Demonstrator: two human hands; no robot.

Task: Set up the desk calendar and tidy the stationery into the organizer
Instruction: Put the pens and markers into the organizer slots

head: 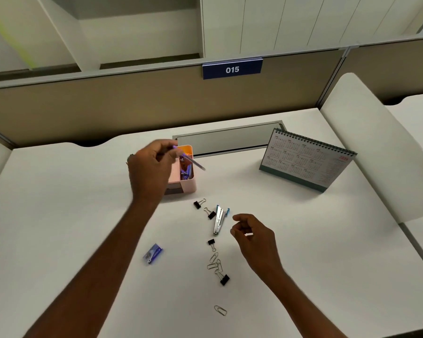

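Note:
My left hand (152, 167) holds a purple pen (192, 162) tilted over the pink organizer (187, 185), which has several items inside; the hand hides the organizer's left part. The desk calendar (305, 159) stands upright at the right. My right hand (252, 236) hovers with curled fingers and nothing in it, just right of the silver stapler (219, 219). Black binder clips (199, 204) lie near the stapler, another binder clip (224, 279) sits lower down, and paper clips (214, 262) are scattered between. A blue staple box (152, 253) lies to the left.
A single paper clip (220, 310) lies near the front of the white desk (59, 215). A grey cable hatch (225, 140) is set in the desk behind the organizer. A beige partition (108, 106) with a "015" sign (232, 69) closes the back.

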